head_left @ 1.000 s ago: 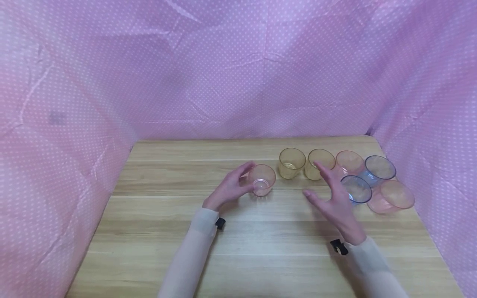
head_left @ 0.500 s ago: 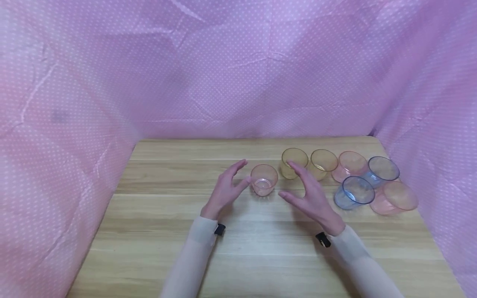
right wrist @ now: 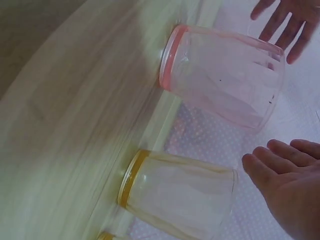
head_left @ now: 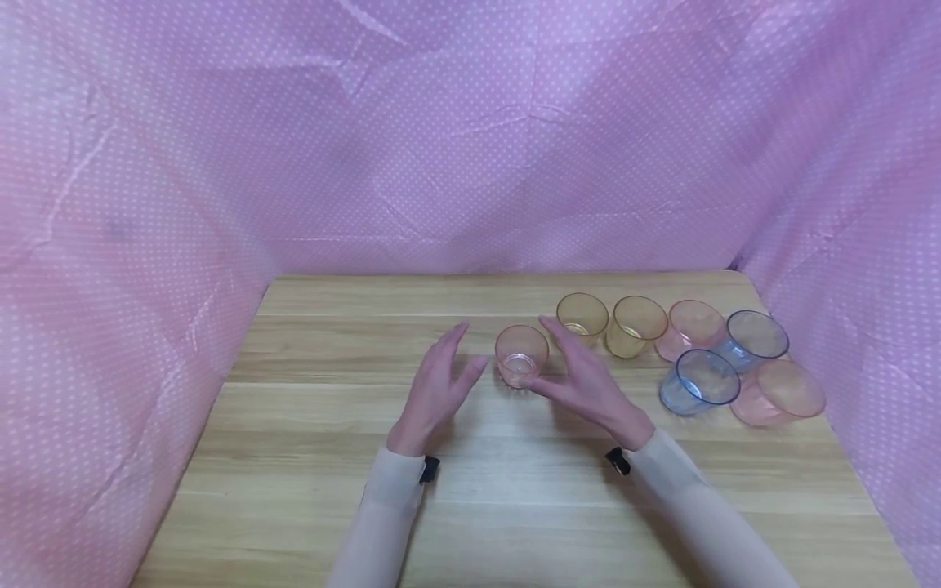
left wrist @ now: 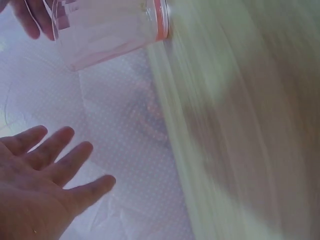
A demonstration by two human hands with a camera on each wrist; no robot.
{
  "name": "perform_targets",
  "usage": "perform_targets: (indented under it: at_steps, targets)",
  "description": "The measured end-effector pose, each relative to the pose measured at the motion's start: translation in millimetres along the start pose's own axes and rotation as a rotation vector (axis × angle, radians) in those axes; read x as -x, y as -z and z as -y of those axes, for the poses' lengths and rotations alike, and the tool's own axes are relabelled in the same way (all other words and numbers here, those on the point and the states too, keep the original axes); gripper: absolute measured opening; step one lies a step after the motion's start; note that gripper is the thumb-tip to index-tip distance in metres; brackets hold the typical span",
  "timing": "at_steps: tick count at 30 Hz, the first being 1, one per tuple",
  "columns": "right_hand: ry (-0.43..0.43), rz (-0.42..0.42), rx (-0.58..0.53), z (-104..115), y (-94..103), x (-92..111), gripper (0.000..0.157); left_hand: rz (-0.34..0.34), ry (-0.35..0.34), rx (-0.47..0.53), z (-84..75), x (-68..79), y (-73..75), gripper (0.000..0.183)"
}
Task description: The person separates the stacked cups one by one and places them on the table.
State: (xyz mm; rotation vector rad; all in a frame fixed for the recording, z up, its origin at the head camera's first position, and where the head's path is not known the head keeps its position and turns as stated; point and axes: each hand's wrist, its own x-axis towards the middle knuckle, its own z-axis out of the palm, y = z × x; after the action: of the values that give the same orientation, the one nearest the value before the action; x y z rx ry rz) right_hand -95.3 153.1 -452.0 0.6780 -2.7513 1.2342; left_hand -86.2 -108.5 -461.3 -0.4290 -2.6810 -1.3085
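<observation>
A clear pink cup (head_left: 520, 359) stands upright on the wooden table between my two hands. To its left, my left hand (head_left: 435, 390) has its fingers spread and extended, apart from the cup; the left wrist view shows the same hand (left wrist: 50, 175) with nothing in it. On the other side, my right hand (head_left: 588, 384) has its thumb and fingertips right at the pink cup's side, overlapping it in the head view. In the right wrist view, the right hand's fingers (right wrist: 280, 165) are straight, near the pink cup (right wrist: 222, 75) and a yellow cup (right wrist: 177, 192).
Two yellow cups (head_left: 638, 331) stand in the back row, followed by a pink cup (head_left: 687, 331) and a blue cup (head_left: 753, 335). Before them are another blue cup (head_left: 694, 388) and a pink cup (head_left: 775, 396). Pink dotted cloth (head_left: 470, 147) surrounds the table (head_left: 309, 490).
My left hand has let go of the pink cup and drawn back left. My right hand has moved left from the blue cups to the pink cup's right side.
</observation>
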Motion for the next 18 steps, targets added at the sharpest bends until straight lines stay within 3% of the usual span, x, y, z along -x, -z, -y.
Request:
perform_targets:
  at_steps: [7,18]
  targets:
    - [-0.041,0.042,0.039,-1,-7.0,-12,0.106,0.002,-0.006,-0.084,-1.5,6.0,6.3,0.076]
    - [-0.069,0.065,0.046,-2,-14.5,-22,0.101,-0.010,-0.019,-0.054,-0.5,11.2,9.0,0.086]
